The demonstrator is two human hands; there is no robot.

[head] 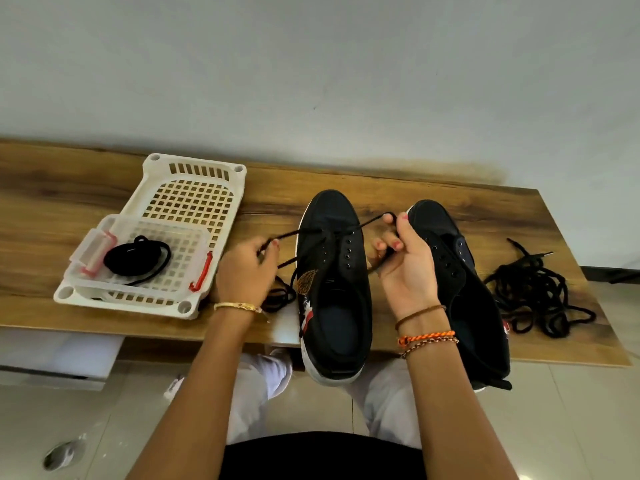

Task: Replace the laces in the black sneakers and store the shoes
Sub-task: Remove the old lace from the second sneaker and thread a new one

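lacing a black sneaker (334,289) on a wooden table (104,209), a person sits with both arms reaching forward. the shoe lies toe away from them, its heel hanging over the near table edge. a new black lace (367,224) runs through the eyelets nearest the toe. the left hand (247,271) has its fingers curled and pinched on one end of the lace, just left of the shoe. the right hand (405,261) has its fingers curled round the other end, which loops up over the fingertips.

the second sneaker (460,292) lies just to the right, with no lace visible in its eyelets. a tangled heap of black laces (540,292) lies farther right. on the left, a white basket (187,202) holds a clear box (138,258) containing a coiled black lace (136,259).

likely risks: uneven pulling could leave one end too short to finish; loose lace under the left wrist may snag; a hard tug could tip the overhanging shoe off the edge.
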